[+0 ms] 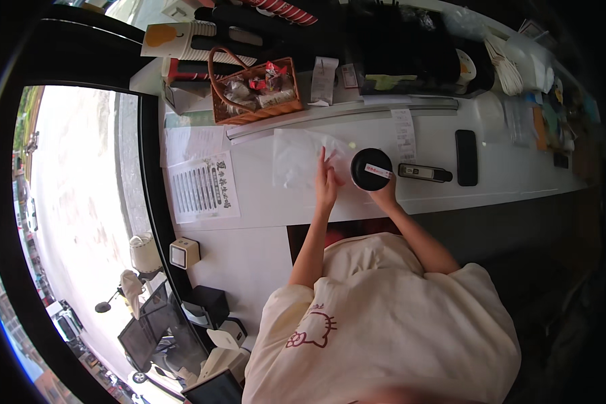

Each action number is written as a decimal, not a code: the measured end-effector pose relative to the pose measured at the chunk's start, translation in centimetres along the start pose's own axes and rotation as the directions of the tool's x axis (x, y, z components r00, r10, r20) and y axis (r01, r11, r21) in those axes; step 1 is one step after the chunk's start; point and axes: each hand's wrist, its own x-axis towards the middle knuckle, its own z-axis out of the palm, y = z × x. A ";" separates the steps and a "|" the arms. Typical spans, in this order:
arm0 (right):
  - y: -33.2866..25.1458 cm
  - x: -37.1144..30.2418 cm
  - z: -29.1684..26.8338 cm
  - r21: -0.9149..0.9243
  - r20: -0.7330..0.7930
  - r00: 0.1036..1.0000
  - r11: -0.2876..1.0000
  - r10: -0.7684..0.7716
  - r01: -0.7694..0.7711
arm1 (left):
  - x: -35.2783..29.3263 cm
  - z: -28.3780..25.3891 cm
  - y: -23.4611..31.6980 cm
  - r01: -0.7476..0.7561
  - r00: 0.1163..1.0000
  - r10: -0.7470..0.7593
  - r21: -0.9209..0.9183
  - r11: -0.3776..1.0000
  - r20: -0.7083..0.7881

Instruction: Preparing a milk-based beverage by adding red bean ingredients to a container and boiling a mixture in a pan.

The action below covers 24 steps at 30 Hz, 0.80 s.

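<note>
White counter [262, 202], black-lidded cup [371, 169] with label strip, clear plastic bag [299, 159]

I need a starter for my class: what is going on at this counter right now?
A person in a cream shirt stands at a white counter. The left hand rests on a clear plastic bag lying flat there. The right hand holds a cup with a black lid beside the bag. A black phone and a small dark device lie to the right; a basket of wrapped snacks sits behind.
</note>
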 end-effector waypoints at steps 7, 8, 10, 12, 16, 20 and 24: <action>-3.4 1.2 1.5 0.104 0.067 0.993 0.990 -0.100 0.093 | 0.4 0.2 -1.0 0.002 1.000 -0.003 0.124 0.992 0.005; -4.2 1.4 2.2 0.131 0.072 0.993 0.987 -0.098 0.088 | 0.6 0.1 -1.3 -0.143 0.990 0.144 0.135 0.981 0.004; -4.2 1.5 2.9 0.073 0.082 0.990 0.991 -0.117 0.111 | 0.5 -0.1 -1.5 -0.284 0.958 0.286 0.145 0.948 0.006; -3.2 1.5 2.8 0.038 0.044 0.997 0.997 -0.070 0.069 | 0.1 -0.2 0.2 0.046 0.997 -0.036 -0.178 0.983 0.063; -2.3 1.5 3.0 0.018 -0.012 0.999 0.998 -0.052 0.052 | 0.5 -1.5 4.9 0.323 0.946 -0.289 -0.408 0.854 0.144; -4.0 2.0 1.5 -0.210 -0.026 0.958 0.938 -0.287 0.275 | 1.1 -3.0 6.9 0.262 0.960 -0.258 0.029 0.965 -0.106; -1.1 0.5 -1.5 -0.010 0.153 0.944 0.955 0.294 -0.296 | 0.2 2.8 13.7 -0.247 0.934 0.357 0.739 0.626 0.010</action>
